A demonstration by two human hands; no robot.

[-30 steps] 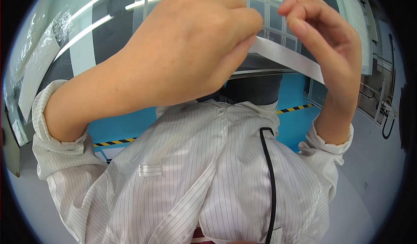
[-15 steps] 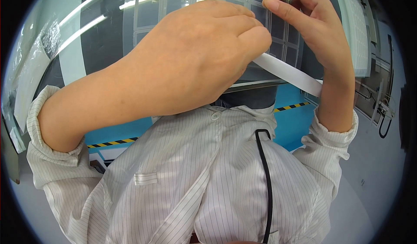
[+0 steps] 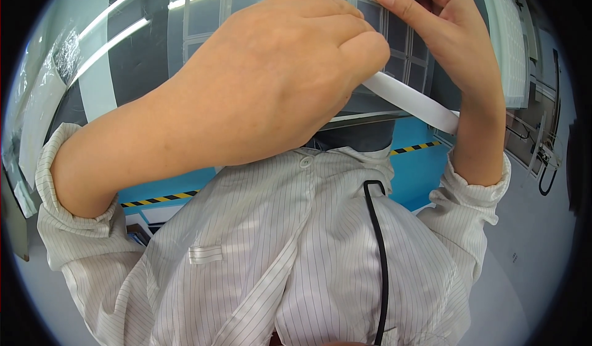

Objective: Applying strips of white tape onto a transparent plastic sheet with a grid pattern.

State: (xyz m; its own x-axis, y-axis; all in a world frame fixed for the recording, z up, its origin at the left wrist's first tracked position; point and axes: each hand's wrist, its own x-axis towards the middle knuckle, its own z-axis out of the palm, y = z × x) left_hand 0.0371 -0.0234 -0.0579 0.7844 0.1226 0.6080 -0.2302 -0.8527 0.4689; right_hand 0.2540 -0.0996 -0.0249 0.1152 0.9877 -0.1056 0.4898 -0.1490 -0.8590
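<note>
My left hand point(image 3: 308, 69) is closed, its back toward me and its fingertips hidden. From under its thumb comes a smooth white strip point(image 3: 410, 102), which curves right and passes behind my right wrist. Farther up on the right, my right hand point(image 3: 444, 32) has thumb and forefinger pinched together, the other fingers curled. Whatever lies between those fingertips is too small to make out. Below both hands lies a clear plastic tray point(image 3: 206, 22) with rows of square compartments, partly covered by my left hand.
Crumpled clear plastic wrap point(image 3: 66, 56) lies on the far left. On the right stands a pile of pale translucent trays point(image 3: 509, 56). The table's near edge point(image 3: 364, 119) runs just in front of my body. A black cord point(image 3: 377, 247) hangs down my striped smock.
Both hands have shifted only slightly. My left hand is a touch higher, and the tray appears slightly farther left. The white strip still runs from my left hand.
</note>
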